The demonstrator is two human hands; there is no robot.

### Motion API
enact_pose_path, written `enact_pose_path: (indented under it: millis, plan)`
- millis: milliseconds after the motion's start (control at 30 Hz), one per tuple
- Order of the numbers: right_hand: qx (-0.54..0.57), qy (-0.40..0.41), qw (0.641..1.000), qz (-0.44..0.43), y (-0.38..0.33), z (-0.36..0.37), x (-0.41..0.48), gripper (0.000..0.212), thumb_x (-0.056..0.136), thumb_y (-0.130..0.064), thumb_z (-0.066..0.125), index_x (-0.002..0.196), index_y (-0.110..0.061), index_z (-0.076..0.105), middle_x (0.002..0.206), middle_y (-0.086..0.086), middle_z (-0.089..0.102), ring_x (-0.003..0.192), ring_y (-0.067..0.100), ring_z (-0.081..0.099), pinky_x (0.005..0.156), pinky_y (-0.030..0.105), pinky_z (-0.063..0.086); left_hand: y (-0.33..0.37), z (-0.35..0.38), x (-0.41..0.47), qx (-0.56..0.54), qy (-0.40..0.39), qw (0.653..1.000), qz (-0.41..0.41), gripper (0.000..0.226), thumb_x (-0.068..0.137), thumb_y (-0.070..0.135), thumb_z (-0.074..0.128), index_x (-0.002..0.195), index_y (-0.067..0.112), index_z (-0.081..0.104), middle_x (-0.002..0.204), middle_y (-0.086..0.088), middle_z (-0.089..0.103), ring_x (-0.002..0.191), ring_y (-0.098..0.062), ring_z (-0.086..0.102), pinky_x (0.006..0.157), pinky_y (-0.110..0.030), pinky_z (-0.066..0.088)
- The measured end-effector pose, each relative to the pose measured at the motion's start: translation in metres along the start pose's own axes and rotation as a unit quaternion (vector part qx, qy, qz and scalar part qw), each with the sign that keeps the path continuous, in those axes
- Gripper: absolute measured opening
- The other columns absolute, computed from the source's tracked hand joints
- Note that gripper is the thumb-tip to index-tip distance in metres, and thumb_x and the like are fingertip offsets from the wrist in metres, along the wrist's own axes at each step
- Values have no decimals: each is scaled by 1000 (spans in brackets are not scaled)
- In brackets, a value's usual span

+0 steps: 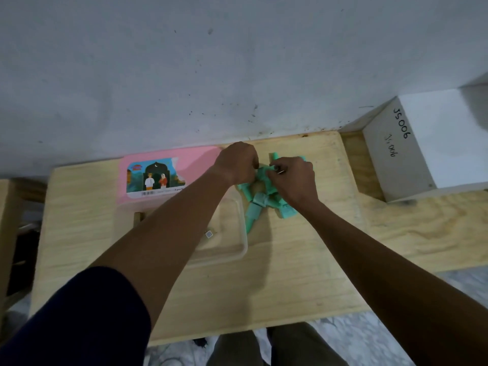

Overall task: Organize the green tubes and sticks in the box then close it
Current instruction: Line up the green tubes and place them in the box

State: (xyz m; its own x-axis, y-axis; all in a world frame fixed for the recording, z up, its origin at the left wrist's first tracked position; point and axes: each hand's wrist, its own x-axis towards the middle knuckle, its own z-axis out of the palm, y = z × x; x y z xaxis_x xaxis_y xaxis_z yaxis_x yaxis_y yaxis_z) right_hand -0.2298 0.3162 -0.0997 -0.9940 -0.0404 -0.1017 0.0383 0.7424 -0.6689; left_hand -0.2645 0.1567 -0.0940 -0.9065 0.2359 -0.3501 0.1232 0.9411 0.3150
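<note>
A pile of green tubes and sticks point(260, 204) lies on the wooden table, just right of a clear plastic box point(242, 228). The box's pink lid point(190, 161) with a picture label lies behind the box, near the wall. My left hand point(237, 162) and my right hand point(294, 178) meet over the far part of the pile, fingers closed on green pieces between them. My left forearm crosses over the box and hides most of its inside. The pieces under my hands are hidden.
The light wooden table point(290, 273) stands against a white wall. A white box point(412, 151) with handwriting sits at the right on a second wooden surface. Another wooden piece point(10, 207) stands at the far left. My knees show below the front edge.
</note>
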Motion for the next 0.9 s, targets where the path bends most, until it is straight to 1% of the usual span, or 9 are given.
enact_pose_path:
  millis: [100,167,267,367,467,600,700,800,900]
  plan:
    - [20,8,999,33,4,-8,0,21,80,-23,69,98,-17,77,92,1,76,86,20,69,76,25,51,1,3,2,17,-4,1000,2,27,64,17,75,91,14,78,94,-6,69,92,-25,63,73,-35,55]
    - [42,10,997,57,8,-13,1,19,80,-23,69,96,-20,78,89,-1,76,86,20,69,79,29,54,0,6,2,27,-17,999,8,27,62,21,77,87,10,77,90,-8,69,87,-26,64,70,-34,55]
    - [55,8,996,67,10,-19,3,17,80,-23,71,95,-20,78,88,-1,76,81,16,69,79,31,56,-1,9,2,33,-11,999,21,33,60,29,79,88,11,77,94,-6,68,87,-25,62,66,-29,48]
    - [56,8,996,66,11,-21,5,19,80,-24,72,98,-20,77,89,-1,76,83,15,69,79,28,56,-2,8,4,-11,5,1000,24,40,65,34,76,101,16,75,104,-3,66,97,-24,61,74,-30,48]
    - [57,10,995,77,14,-22,9,21,81,-26,73,101,-20,76,94,-1,76,86,15,69,81,28,55,-5,4,7,-25,-6,998,62,36,79,34,65,110,16,72,111,-4,67,104,-24,60,85,-34,50]
    - [63,17,995,81,18,-23,13,23,80,-26,73,101,-18,76,92,0,76,86,15,69,84,33,57,-10,6,6,-27,15,995,93,23,88,30,52,93,13,67,88,-4,67,84,-27,60,72,-38,48]
    - [60,18,995,77,19,-23,16,21,81,-25,73,100,-18,76,89,-1,76,82,14,69,81,32,57,-14,10,7,-88,74,992,56,21,92,25,51,97,12,68,77,-6,67,72,-27,61,67,-35,49]
    - [47,15,997,62,18,-23,18,21,80,-24,73,100,-18,77,89,-1,76,80,13,69,80,27,56,-21,11,7,-192,111,975,18,24,91,17,58,110,10,72,91,-9,72,77,-20,67,77,-32,54]
    - [58,2,997,54,12,-26,19,18,80,-20,72,97,-20,77,86,-2,74,75,9,69,77,20,55,-30,8,4,-251,152,956,-2,18,90,7,64,105,6,74,100,-11,66,85,-19,63,85,-32,53]
